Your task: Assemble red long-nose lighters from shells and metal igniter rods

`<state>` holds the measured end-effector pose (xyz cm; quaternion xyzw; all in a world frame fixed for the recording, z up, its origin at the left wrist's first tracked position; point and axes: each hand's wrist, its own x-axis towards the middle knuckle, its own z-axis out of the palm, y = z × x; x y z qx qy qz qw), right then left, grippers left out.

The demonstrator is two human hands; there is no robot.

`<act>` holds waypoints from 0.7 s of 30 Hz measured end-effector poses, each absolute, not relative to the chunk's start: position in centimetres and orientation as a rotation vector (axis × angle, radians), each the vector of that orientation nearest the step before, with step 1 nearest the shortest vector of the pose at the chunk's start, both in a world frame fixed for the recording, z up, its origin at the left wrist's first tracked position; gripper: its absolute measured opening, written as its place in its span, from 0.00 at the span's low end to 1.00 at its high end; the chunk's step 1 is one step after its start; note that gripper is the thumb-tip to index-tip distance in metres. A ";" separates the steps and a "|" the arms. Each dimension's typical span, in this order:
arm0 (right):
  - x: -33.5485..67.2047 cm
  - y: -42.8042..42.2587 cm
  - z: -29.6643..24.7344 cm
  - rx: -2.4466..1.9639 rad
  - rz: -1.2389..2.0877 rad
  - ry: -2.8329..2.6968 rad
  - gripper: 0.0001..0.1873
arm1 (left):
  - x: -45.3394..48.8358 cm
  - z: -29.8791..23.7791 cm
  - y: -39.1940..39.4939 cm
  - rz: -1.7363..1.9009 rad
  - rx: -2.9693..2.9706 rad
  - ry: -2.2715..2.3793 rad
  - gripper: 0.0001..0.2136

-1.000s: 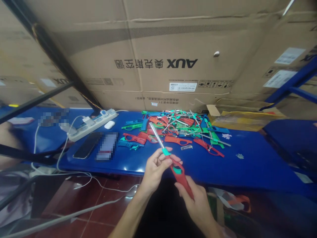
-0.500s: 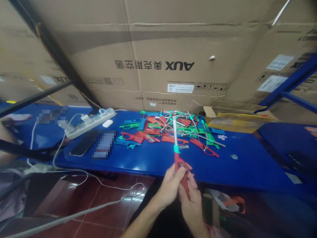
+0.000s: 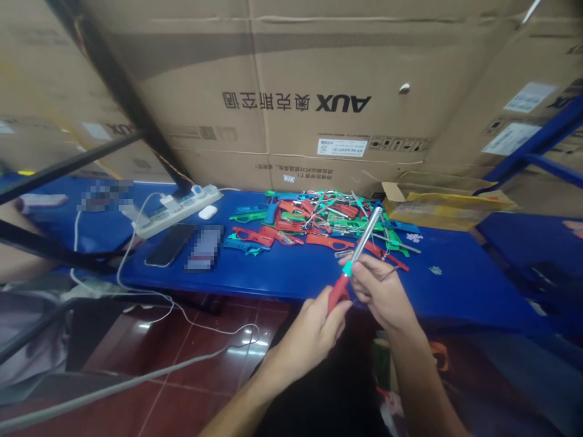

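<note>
Left hand point(image 3: 314, 331) was wrapped round the red handle point(image 3: 337, 292) of a lighter point(image 3: 349, 266), thumb along the near side. Right hand point(image 3: 382, 288) had its fingertips pinched in at the green collar, where the metal tube point(image 3: 365, 233) began. Exact contact there was partly hidden. A thin dark piece point(image 3: 389, 275) stuck out past the right fingers; couldn't tell what it was.

Lighter was up off the table point(image 3: 255, 276), over its near edge, tilted, tube pointing away and a bit right.

Handling, my read: light, stiff plastic body, easy to grip. Tube probably slick and hard, poor place to hold alone. Collar looked like the likely weak spot; wouldn't bend it there. Best hold: full wrap on the handle, light pinch by the collar to steady.

Further out: pile point(image 3: 314, 221) of red, green, blue and orange lighter parts behind the tube. Left of it, white case point(image 3: 207, 212), two phones point(image 3: 170, 245), power strip point(image 3: 177, 212). Yellow box point(image 3: 437, 212) to the right, big carton point(image 3: 291, 60) behind.
</note>
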<state>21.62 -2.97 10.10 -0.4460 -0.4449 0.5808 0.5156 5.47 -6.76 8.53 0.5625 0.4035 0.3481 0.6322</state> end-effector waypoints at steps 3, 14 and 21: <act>20.9 -3.5 9.9 -1.013 1.438 -1.086 0.19 | 4.8 8.9 -7.3 0.840 1.327 0.968 0.15; 21.3 -6.2 9.1 -0.967 1.383 -1.138 0.12 | 4.3 11.7 -8.2 0.583 1.321 0.853 0.15; 22.5 -6.1 10.3 -1.016 1.372 -1.291 0.13 | 4.6 11.5 -6.4 0.512 1.386 0.789 0.14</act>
